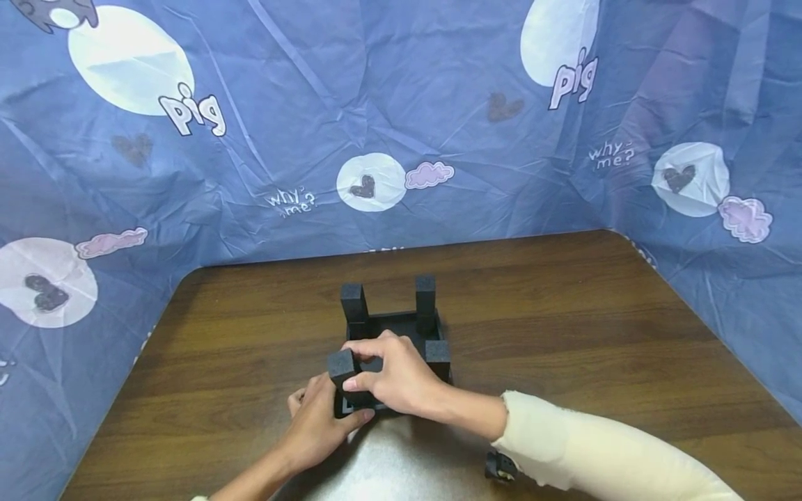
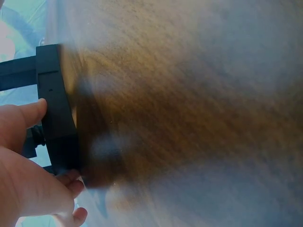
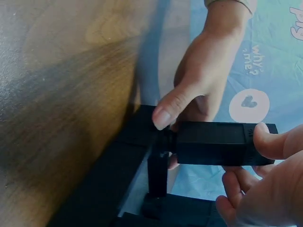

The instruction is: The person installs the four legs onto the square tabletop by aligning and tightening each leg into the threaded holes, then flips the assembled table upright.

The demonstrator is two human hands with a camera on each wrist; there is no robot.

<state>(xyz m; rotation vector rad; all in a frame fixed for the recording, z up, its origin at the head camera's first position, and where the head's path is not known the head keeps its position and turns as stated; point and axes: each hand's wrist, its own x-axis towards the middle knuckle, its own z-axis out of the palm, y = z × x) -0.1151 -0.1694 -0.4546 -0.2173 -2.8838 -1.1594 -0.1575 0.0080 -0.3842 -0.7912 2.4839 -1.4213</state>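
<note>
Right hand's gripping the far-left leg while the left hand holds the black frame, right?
No: in the head view, the right hand grips the near-left leg, not the far-left leg. The left hand does hold the black frame.

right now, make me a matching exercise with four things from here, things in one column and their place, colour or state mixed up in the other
Things:
1. left hand
2. table
3. right hand
4. cloth

Descriptions:
A. blue, printed with hearts and words
B. gripping a leg near its upper end
C. holding a corner of the black frame
D. brown, with a wood grain

Right pairs: 1-C, 2-D, 3-B, 4-A
</note>
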